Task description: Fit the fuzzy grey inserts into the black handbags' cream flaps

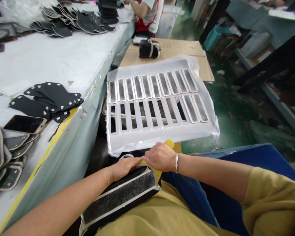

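A stack of long dark felt strips with white borders (120, 196) lies across my lap. My left hand (124, 168) rests on the stack's far end, fingers curled over it. My right hand (159, 156) is closed on a yellow tool (170, 144) at the same end of the stack. Just beyond my hands stands a white slotted tray (147, 132); its far row holds several bordered strips (152, 87), and two more sit at the right of the near row (195, 107).
A long white worktable (51, 62) runs along the left with black cut pieces (49, 100), a phone (24, 124) and piles of dark parts (73, 21). Cardboard boxes (177, 49) carry a black bundle (149, 48). Another person (147, 14) sits at the far end.
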The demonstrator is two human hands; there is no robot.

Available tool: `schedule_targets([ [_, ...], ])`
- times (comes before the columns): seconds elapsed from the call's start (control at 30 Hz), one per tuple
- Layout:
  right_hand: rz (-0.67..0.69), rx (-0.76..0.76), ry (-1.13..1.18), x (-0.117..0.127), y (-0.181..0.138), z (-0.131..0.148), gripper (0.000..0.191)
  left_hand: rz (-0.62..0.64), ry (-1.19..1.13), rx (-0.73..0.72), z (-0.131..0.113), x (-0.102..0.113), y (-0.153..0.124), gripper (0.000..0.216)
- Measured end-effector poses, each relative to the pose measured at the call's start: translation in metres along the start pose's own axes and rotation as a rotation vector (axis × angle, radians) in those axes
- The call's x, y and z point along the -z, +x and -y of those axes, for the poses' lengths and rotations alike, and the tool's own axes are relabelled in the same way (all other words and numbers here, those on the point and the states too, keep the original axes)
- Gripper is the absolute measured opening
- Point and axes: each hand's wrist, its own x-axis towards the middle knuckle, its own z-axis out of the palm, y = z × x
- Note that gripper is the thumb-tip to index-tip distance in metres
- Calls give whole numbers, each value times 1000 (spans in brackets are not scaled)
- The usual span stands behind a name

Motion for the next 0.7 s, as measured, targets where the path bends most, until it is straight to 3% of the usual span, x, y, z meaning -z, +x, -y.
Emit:
schedule_targets([
  [0.23, 88, 111, 12, 6, 12, -6, 48, 30, 236, -79, -7, 2, -3, 43],
  [0.5, 184, 212, -13, 14, 21, -10, 52, 21, 229, -9, -15, -3, -9, 44],
  [0.7, 104, 327, -38, 8, 22, -17, 51, -28, 252, 18, -26, -11, -13, 43],
])
